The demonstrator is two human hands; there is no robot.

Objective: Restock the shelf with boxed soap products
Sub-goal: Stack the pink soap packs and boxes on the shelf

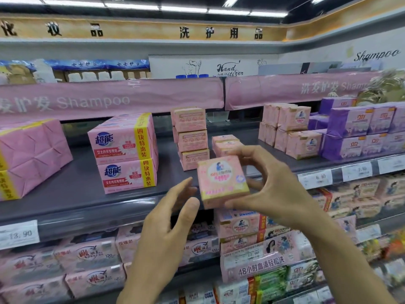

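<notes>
Our left hand (168,218), loose and empty, hovered at eight o'clock of the pink soap box (222,183), any contact lost in blur; our right hand (271,189) pinched that box over the front lip of the grey shelf (76,183). Matching boxes in a low stack (225,144) lay at twelve o'clock, nearer the right hand. Nearly square, the box showed no long axis; its back was hidden.

We see long white fluorescent strip lights (131,5) running across the dark ceiling (274,3). Below them, a tan wood-look fascia band (140,23) carries black Chinese characters. A white wall panel (166,66) bears a "Hand sanitizer" line drawing, and the white side wall (328,55) reads "Shampoo" in script. A pink printed banner (109,99) fronts the upper tier, above the dark grey metal shelf board (76,185).
</notes>
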